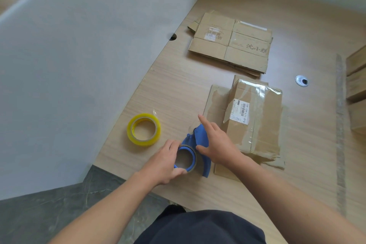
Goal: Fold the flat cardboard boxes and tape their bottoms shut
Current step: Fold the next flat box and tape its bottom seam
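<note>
The left hand (168, 162) grips the tape roll (195, 157) seated in the blue tape dispenser (200, 134). Its fingers (173, 144) curl over the roll's far rim and its thumb closes on the near rim. The right hand (216, 144) lies over the top of the dispenser, thumb pressed against the blue body just beside the roll. Its index finger sticks out straight past the dispenser's front end, and the other fingers drop out of sight behind the body.

The dispenser rests on the table (178, 89) near its front edge, directly between the two hands. A loose yellow tape roll (142, 141) lies flat to the left, near the left hand but apart from it.

Just right of the right hand stands a folded box (255, 125) with a white label and glossy tape. It sits on a flat cardboard sheet (215, 101). Farther back, well apart from the hands, lies a stack of flat boxes (231, 45). More cardboard boxes (356, 85) show at the right edge.
</note>
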Demonstrator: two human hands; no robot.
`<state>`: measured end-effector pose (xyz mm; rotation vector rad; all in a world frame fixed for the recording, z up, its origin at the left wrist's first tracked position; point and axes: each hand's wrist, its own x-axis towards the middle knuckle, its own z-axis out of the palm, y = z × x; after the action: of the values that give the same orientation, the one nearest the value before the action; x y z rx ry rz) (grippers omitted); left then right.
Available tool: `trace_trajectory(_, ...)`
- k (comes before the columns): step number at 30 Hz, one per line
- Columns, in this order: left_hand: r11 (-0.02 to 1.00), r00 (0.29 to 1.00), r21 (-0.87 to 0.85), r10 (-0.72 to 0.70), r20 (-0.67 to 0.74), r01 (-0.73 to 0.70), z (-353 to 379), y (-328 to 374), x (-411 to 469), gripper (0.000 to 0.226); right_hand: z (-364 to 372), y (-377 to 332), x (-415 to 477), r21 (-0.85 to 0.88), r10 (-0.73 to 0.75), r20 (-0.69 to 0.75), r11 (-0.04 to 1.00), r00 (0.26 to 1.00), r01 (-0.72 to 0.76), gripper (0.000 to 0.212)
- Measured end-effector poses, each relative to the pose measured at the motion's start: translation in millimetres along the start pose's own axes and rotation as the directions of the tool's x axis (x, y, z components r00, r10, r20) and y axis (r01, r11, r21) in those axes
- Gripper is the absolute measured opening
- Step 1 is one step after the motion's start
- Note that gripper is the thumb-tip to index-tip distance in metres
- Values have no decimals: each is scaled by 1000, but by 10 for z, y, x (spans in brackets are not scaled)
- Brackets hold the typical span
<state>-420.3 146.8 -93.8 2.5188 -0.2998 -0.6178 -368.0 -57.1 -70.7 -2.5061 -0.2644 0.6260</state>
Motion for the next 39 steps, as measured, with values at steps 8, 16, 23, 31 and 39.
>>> trace_trajectory(8,959,996,282,38,-80,-14,-17,127,26,65,52,10,20,15,38,-46,999,998,-37,93)
trace_trajectory(16,933,998,361,25,-52,-4,1,237,71,62,99,-12,14,22,10,-80,1000,997,-8,93)
trace_trajectory(23,944,1000,330,-20,-11,23,-86,203,136,59,77,-72,-2,37,-14,-122,999,992,18,92)
trace_trajectory(31,975,996,220,49,-71,-32,-29,117,73,74,108,-34,-19,153,57,-105,987,993,-41,89)
trace_trajectory(39,960,998,279,16,-60,1,74,162,98,95,129,1,-21,174,86,-121,983,989,-64,90)
